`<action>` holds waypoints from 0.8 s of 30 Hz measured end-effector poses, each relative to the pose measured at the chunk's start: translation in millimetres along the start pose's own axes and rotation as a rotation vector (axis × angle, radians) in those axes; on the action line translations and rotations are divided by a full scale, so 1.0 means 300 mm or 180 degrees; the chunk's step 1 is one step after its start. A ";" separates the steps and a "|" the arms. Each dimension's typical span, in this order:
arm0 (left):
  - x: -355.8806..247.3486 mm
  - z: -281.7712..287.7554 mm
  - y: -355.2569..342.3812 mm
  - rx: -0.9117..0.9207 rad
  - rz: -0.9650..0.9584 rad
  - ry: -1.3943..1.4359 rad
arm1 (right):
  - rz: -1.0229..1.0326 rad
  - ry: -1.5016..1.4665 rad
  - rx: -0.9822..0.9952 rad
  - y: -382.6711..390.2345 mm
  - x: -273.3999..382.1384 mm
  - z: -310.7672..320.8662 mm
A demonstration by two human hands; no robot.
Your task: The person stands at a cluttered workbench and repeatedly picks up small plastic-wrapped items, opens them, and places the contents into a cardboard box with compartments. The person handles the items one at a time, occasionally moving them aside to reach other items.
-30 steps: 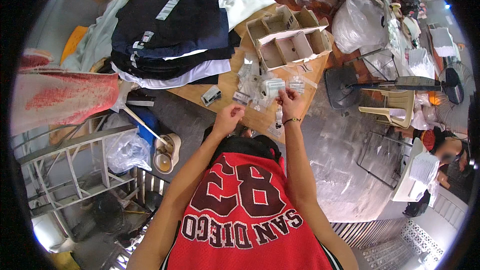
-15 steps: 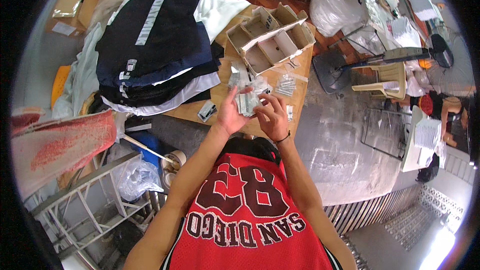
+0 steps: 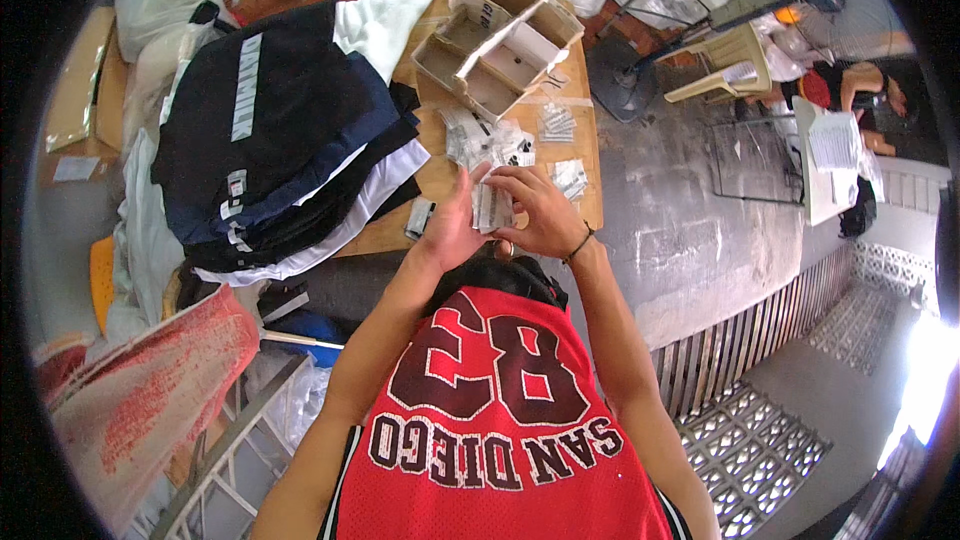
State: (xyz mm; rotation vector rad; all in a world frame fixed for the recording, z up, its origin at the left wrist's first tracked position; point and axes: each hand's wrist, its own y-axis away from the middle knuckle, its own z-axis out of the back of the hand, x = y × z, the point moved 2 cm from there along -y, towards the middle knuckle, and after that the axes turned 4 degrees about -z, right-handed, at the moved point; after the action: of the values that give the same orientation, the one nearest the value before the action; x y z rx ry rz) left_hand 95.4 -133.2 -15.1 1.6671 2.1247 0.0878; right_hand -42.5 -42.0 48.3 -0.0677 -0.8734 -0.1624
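Close to my body, at the table's near edge, my left hand (image 3: 453,227) and my right hand (image 3: 545,212) hold a small stack of whitish labels (image 3: 489,208) between them. My left thumb and palm support its left side, while the right fingers close over its top and right edge. Just beyond lies a loose heap of similar labels in clear plastic (image 3: 470,135). Two smaller label piles (image 3: 557,123) (image 3: 568,178) lie right of the heap. A black-and-white label packet (image 3: 420,218) sits beside my left hand. Fingertips under the stack are hidden.
A divided cardboard box (image 3: 452,80) stands farther back on the wooden table (image 3: 583,145). Folded dark shirts (image 3: 275,105) are piled at left. A red-stained cloth (image 3: 160,370) and metal ladder (image 3: 225,460) are lower left. Beyond a beige chair (image 3: 725,70), another person (image 3: 860,90) sits at right.
My view has shifted, so the table contents appear farther left. My right fingers have moved from the stack's side to over its top edge. A label pile right of my hand is now more visible.
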 end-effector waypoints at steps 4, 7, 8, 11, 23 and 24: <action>-0.020 -0.030 0.038 0.0357 0.0283 0.0406 | 0.0074 0.0016 0.0107 0.015 0.036 -0.001; -0.017 -0.021 0.075 0.0273 0.0154 0.0208 | -0.0063 -0.0285 0.0260 0.008 0.051 0.013; -0.013 -0.021 0.086 0.0179 0.0048 0.0070 | -0.0293 -0.0533 0.0318 0.010 0.066 0.026; -0.001 -0.069 0.096 -0.0053 -0.0451 -0.0429 | -0.0619 -0.1176 -0.0021 0.035 0.051 0.036; 0.088 -0.225 0.094 -0.1212 -0.1520 -0.0701 | -0.1540 -0.2675 -0.0888 0.110 -0.079 -0.019; 0.093 -0.249 0.100 -0.1233 -0.1543 -0.0763 | -0.1518 -0.2735 -0.0892 0.117 -0.085 -0.011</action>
State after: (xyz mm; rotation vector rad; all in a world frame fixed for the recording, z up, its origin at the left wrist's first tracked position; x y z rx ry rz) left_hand 89.9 -83.0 53.4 0.8751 2.0994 0.1333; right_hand -50.2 -4.9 26.8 -0.1988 -1.7134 -0.7390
